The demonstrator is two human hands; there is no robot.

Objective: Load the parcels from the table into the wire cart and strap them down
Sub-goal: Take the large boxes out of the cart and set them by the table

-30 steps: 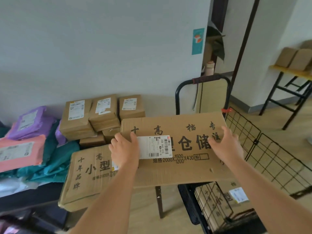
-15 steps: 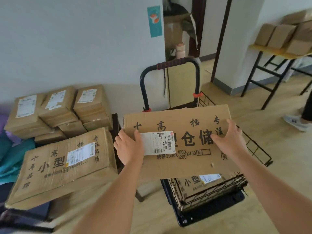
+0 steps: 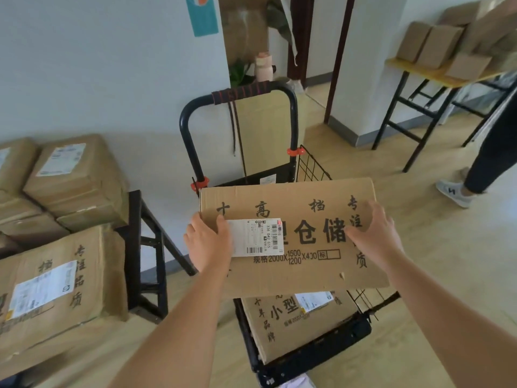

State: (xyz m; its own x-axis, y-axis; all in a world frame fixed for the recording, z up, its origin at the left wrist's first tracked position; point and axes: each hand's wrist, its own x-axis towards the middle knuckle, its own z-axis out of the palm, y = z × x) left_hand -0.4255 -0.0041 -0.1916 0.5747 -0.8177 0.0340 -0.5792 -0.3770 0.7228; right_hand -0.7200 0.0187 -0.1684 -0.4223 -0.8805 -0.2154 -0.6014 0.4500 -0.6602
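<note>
I hold a flat brown cardboard parcel (image 3: 305, 264) with black printed characters and a white shipping label above the wire cart (image 3: 313, 166). My left hand (image 3: 208, 242) grips its left edge, thumb on top beside the label. My right hand (image 3: 375, 233) grips its right side, fingers spread over the top. Below it, a similar parcel (image 3: 291, 323) lies in the cart's black base. A strap (image 3: 237, 127) hangs from the cart's handle. On the table (image 3: 140, 247) at left lie another large parcel (image 3: 56, 289) and several smaller boxes (image 3: 75, 175).
A person's leg and white shoe (image 3: 453, 191) stand on the floor at the right. A second table (image 3: 436, 77) with small boxes stands at the back right. A doorway with a pink bottle (image 3: 264, 67) opens behind the cart.
The parcel has travelled from over the table rightward to above the cart, both hands keeping the same grip. The view has swung right, and the person's shoe has come into sight.
</note>
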